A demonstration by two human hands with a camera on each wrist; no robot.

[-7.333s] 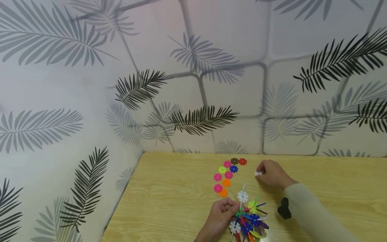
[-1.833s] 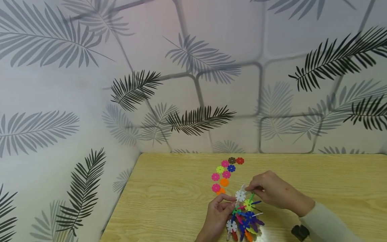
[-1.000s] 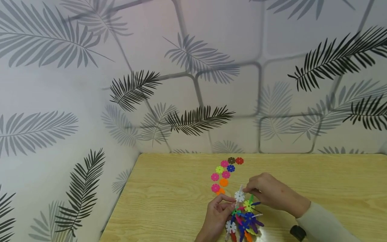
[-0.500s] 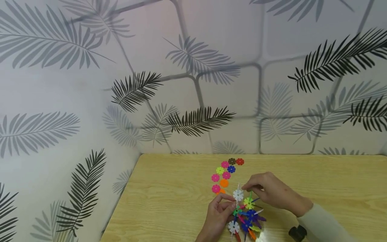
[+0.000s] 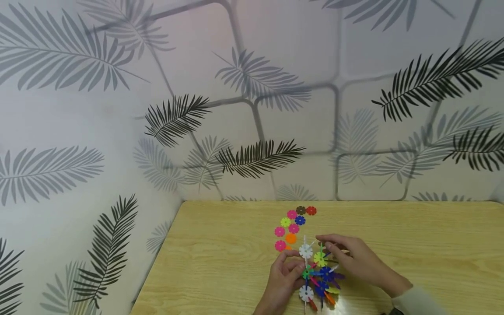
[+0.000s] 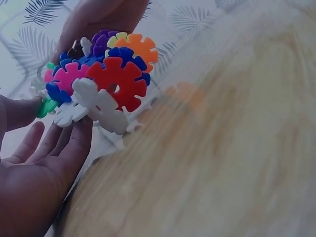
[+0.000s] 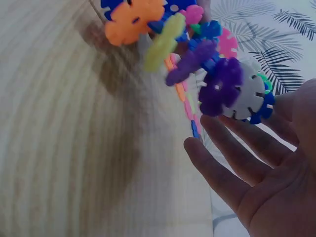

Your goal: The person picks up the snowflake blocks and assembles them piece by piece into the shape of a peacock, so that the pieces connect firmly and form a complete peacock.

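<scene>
A cluster of slotted, flower-shaped plastic discs (image 5: 326, 274) in white, green, yellow, blue, purple, red and orange is joined edge to edge. My left hand (image 5: 275, 282) pinches it by a green disc (image 5: 308, 272) on its left side. At its top sits a white disc (image 5: 306, 251) with thin white discs seen edge-on above. My right hand (image 5: 360, 260) is beside this top, its index finger straight and close to a white edge; contact is unclear. Several fingers of the right hand (image 7: 276, 182) stretch out in the right wrist view, below a purple disc (image 7: 221, 88).
Loose discs lie in two curved rows behind the cluster, among them a red one (image 5: 311, 211), a brown one (image 5: 301, 210) and an orange one (image 5: 291, 238). The wooden table (image 5: 212, 262) meets a leaf-patterned wall (image 5: 252, 131) at its back edge.
Earlier the right hand brought a white disc from the right to the cluster's top and pinched it there. Now its fingers have loosened and straightened. The cluster has turned slightly in the left hand.
</scene>
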